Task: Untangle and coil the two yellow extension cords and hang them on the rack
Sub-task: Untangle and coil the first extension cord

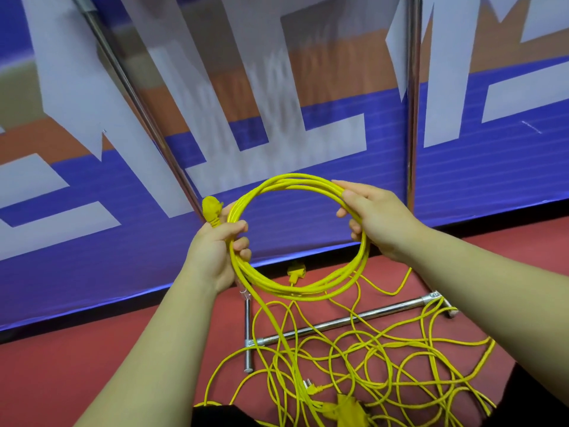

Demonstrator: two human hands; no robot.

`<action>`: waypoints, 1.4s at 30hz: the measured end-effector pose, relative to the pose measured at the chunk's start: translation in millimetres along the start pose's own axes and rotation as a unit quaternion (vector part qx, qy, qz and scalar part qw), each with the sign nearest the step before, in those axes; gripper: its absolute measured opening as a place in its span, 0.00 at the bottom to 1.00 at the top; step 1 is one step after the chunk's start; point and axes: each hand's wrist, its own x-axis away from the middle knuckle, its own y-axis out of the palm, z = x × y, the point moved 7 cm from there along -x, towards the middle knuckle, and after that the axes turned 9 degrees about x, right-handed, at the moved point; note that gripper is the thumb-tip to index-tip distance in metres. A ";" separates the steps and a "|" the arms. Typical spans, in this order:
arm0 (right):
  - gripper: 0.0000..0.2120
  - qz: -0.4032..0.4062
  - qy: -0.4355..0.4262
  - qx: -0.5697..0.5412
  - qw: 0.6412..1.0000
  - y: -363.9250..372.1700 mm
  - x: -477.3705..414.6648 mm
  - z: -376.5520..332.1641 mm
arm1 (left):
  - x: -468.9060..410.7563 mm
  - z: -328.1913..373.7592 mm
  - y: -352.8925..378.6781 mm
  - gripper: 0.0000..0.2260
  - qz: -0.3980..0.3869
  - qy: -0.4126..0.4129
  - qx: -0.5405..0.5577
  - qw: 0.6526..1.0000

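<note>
**Desk:** What are we looking at?

**Photographer:** A person winding a yellow extension cord over a red floor (92,349), in front of a blue-and-white banner (92,241). The left hand (215,254) has its grip closed round one side of the coil (295,181), with the cord's plug (211,209) sticking up above the fist. The right hand (375,220) grips the opposite side, fingers curled round the strands.

**Desk:** How far along is the job?

**Photographer:** Early, by my reading. Several loops are gathered in the air at chest height, but a strand runs from the coil down into a wide tangle (378,349) on the floor, draped over the foot of the chrome rack (391,308).

**Desk:** And the second cord?

**Photographer:** Somewhere in that heap; I cannot tell one cord from the other there. Nothing hangs on the part of the rack in view. Left to do: finish this coil, free and wind the other, and hang both.
</note>
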 end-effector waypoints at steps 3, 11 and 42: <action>0.15 0.006 0.008 -0.002 1.000 0.9 -1.6 3.1 | 4.5 -2.6 4.4 0.08 -0.002 -0.012 -0.028 1.000; 0.14 0.006 0.010 0.018 1.000 -3.2 -4.0 -0.5 | 6.5 3.0 8.1 0.08 -0.003 0.030 -0.107 0.994; 0.09 -0.025 -0.072 0.090 0.993 -2.9 8.2 -22.8 | 19.0 -2.5 46.0 0.17 -0.101 0.113 -0.275 0.949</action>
